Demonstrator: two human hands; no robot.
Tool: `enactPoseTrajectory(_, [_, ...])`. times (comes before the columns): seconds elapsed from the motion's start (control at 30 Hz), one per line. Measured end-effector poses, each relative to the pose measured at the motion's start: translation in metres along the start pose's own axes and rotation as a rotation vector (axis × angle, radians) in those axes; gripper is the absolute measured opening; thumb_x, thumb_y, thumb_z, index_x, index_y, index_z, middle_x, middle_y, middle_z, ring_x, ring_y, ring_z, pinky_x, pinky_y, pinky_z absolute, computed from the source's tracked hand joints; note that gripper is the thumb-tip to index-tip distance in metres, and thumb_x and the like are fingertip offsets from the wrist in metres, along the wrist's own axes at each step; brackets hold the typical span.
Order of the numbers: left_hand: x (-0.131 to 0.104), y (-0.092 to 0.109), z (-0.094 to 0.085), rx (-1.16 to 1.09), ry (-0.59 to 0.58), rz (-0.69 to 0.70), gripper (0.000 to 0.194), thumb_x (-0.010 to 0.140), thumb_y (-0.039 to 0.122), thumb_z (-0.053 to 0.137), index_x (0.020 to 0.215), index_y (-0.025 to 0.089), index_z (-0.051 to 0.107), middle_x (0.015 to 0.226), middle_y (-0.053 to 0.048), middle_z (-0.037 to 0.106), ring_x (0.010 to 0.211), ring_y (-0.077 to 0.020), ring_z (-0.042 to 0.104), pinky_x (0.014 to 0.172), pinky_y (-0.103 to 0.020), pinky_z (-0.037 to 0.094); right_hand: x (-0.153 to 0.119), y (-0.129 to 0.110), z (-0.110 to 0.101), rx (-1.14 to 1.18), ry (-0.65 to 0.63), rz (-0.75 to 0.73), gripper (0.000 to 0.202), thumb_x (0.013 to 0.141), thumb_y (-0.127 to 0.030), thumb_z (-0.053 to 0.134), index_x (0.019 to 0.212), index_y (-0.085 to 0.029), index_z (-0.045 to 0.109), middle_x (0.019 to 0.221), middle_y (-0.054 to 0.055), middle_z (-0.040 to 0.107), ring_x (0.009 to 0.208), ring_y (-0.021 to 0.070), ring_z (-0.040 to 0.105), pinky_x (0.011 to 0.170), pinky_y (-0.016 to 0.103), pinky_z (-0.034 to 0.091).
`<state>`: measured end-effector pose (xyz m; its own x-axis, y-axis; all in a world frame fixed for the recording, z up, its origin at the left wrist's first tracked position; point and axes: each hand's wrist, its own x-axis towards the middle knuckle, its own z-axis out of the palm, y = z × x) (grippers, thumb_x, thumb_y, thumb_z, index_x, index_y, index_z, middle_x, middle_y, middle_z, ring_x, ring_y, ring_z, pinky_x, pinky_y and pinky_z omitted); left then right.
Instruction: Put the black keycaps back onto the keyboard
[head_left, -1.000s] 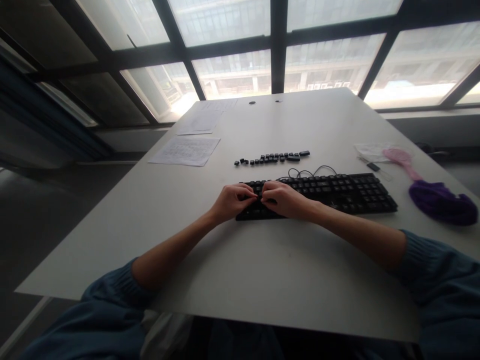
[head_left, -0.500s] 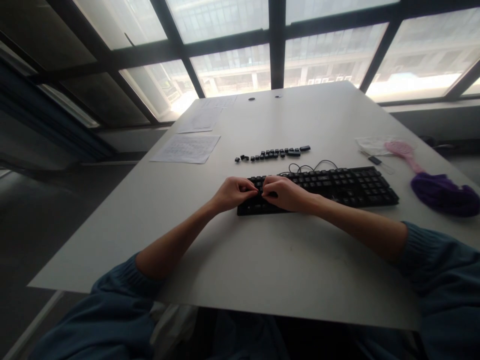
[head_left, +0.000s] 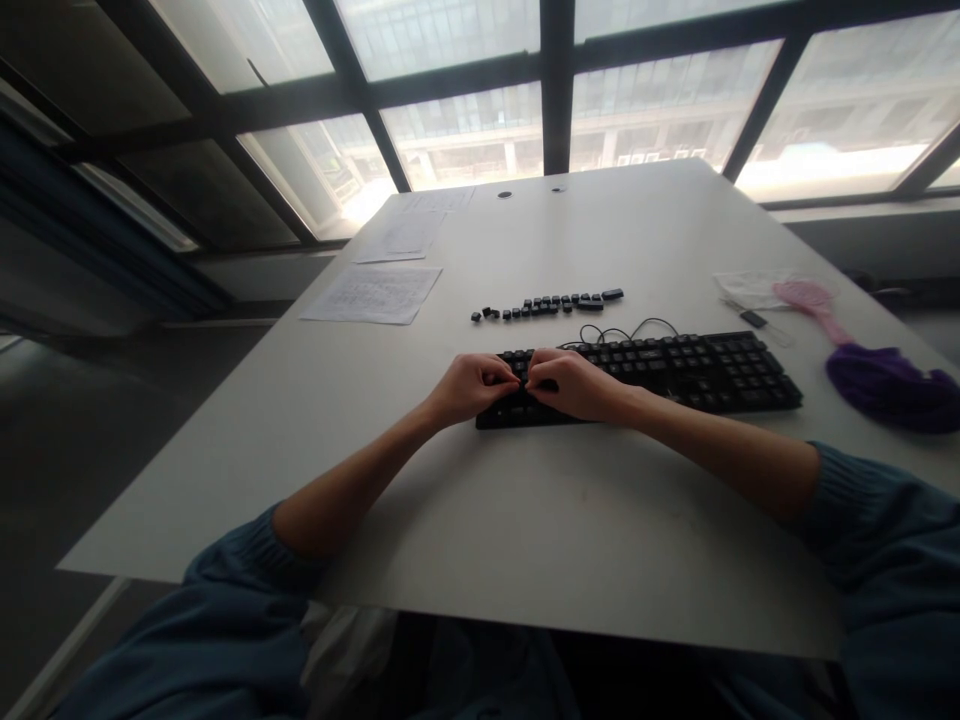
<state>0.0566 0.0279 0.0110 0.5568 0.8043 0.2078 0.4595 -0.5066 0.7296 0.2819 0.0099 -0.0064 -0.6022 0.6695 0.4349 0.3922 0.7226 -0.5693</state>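
Since a second ago little has changed: both hands stay huddled over the keyboard's (head_left: 645,378) left end, fingertips drawn slightly closer, so the work on one key seems to continue. The left hand (head_left: 469,388) is curled, pinching at a key at its 3 o'clock; whether it grips a keycap cannot be told. The right hand (head_left: 571,384) is curled too, fingertips meeting the left's at its 9 o'clock. Loose keycaps (head_left: 547,304) lie in a row at 12 o'clock, apart from the hands. A purple cloth (head_left: 889,388) sits far right.
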Motion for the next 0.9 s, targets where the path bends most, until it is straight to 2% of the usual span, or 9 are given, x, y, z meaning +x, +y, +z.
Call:
enactPoseTrajectory(0.23, [-0.0057, -0.0035, 0.0042, 0.026, 0.060, 0.091, 0.012, 0.080, 0.026, 0.074, 0.079, 0.017, 0.080, 0.088, -0.006, 0.075, 0.064, -0.0111, 0.059, 0.057, -0.023, 0.045, -0.0008, 0.0020, 0.0017, -0.019, 0.018, -0.027, 0.014, 0.085, -0.007, 0.063, 0.077, -0.016, 0.070, 0.087, 0.006, 0.064, 0.079, 0.0167, 0.060, 0.076, 0.028, 0.046])
enactPoseTrajectory(0.5, [-0.0042, -0.0102, 0.0023, -0.018, 0.067, 0.030, 0.012, 0.080, 0.026, 0.074, 0.084, 0.016, 0.080, 0.086, -0.006, 0.075, 0.064, -0.0112, 0.058, 0.056, -0.022, 0.043, -0.0016, 0.0012, 0.0015, -0.013, 0.017, -0.017, 0.012, 0.085, -0.007, 0.063, 0.077, -0.015, 0.068, 0.087, 0.006, 0.062, 0.078, 0.0163, 0.059, 0.073, 0.026, 0.045])
enactPoseTrajectory(0.7, [-0.0050, -0.0059, 0.0032, 0.077, 0.059, 0.073, 0.011, 0.081, 0.025, 0.074, 0.086, 0.018, 0.080, 0.086, -0.005, 0.072, 0.061, -0.0092, 0.052, 0.058, -0.022, 0.044, -0.0015, 0.0011, 0.0018, -0.013, 0.019, -0.022, 0.013, 0.087, -0.009, 0.063, 0.076, -0.015, 0.067, 0.088, 0.006, 0.061, 0.078, 0.0159, 0.058, 0.074, 0.026, 0.045])
enactPoseTrajectory(0.9, [-0.0079, -0.0063, 0.0050, 0.079, 0.058, 0.181, 0.013, 0.086, 0.028, 0.072, 0.089, 0.019, 0.080, 0.093, -0.007, 0.073, 0.069, -0.0120, 0.062, 0.063, -0.024, 0.050, -0.0019, 0.0014, 0.0021, -0.024, 0.018, -0.030, 0.013, 0.087, -0.009, 0.062, 0.077, -0.016, 0.067, 0.087, 0.006, 0.061, 0.079, 0.0163, 0.058, 0.074, 0.027, 0.045])
